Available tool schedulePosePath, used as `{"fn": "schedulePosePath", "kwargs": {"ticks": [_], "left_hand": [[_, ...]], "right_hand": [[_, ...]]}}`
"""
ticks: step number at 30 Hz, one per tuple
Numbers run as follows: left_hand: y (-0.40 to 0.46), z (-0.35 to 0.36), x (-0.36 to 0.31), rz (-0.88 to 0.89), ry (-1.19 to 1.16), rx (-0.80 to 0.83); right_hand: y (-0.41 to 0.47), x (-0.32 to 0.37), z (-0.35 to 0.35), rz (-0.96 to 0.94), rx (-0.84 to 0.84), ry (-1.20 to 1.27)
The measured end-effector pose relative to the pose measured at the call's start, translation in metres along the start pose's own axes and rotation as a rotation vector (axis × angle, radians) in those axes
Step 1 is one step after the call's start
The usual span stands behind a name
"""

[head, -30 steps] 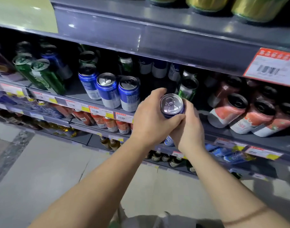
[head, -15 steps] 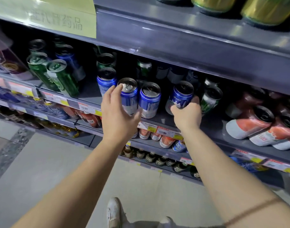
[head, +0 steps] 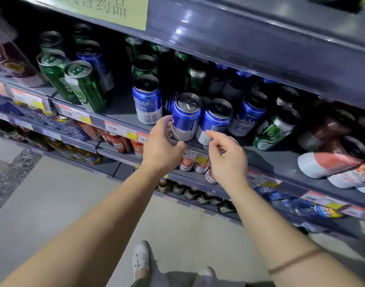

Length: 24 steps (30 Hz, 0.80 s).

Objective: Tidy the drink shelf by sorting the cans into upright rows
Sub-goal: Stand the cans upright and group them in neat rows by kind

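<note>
Blue-and-silver aluminium drink can (head: 185, 117) at the front edge of the grey metal shelf (head: 123, 106), upright, gripped low on its silver band by the left hand (head: 161, 147), thumb under the base side and fingers curled round the far side. Just right of it and touching, a second blue-and-silver can (head: 215, 120), also upright; right hand (head: 227, 157) close in front of this one, fingers loosely curled, forefinger tip against its pale lower band, holding nothing. Further right, a third blue can with white lettering (head: 249, 114), then a green can with silver top (head: 276, 126) leaning beside it. Left of the held can, a blue-and-white can (head: 147, 99) standing apart, with dark green cans behind. Far left on the same shelf, two tall green cans (head: 73, 83) tilted together. Far right, orange-and-white cans (head: 330, 160) lying on their sides. Price tags (head: 117, 128) along the shelf lip; pale yellow paper sign (head: 107, 9) on the shelf above. Below, grey tiled floor (head: 53, 204) and a white shoe (head: 141, 258).
</note>
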<state>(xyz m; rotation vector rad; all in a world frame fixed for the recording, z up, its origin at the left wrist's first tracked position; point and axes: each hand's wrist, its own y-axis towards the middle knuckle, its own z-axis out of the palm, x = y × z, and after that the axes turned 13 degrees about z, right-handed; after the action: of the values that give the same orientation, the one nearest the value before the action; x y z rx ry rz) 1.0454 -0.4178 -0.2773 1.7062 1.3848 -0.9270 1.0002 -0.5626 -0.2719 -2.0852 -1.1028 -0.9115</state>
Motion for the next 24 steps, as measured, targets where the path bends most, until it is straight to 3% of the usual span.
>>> {"fn": "schedulePosePath", "kwargs": {"ticks": [5,9,13,16,19,21,24], "left_hand": [[-0.002,0.021,-0.016,0.019,0.000,0.125],[0.001,0.034,-0.024,0.120,0.134,0.238],[0.010,0.025,-0.019,0.222,0.175,0.396],[0.013,0.010,-0.007,0.158,0.093,0.217],[0.010,-0.006,0.008,0.040,0.023,-0.064],[0.011,-0.021,0.016,0.010,0.054,-0.230],[0.017,-0.044,0.025,-0.004,0.054,-0.329]], "right_hand": [[0.001,-0.007,-0.010,0.139,0.005,0.009],[0.005,-0.010,-0.009,0.189,-0.034,-0.019],[-0.002,0.001,-0.005,0.179,-0.191,-0.005],[-0.013,0.026,0.009,-0.032,-0.116,-0.004],[-0.008,0.059,0.029,-0.182,0.049,-0.178],[0.007,0.079,0.045,-0.206,0.069,-0.340],[0.038,0.095,0.067,-0.180,0.018,-0.620]]}}
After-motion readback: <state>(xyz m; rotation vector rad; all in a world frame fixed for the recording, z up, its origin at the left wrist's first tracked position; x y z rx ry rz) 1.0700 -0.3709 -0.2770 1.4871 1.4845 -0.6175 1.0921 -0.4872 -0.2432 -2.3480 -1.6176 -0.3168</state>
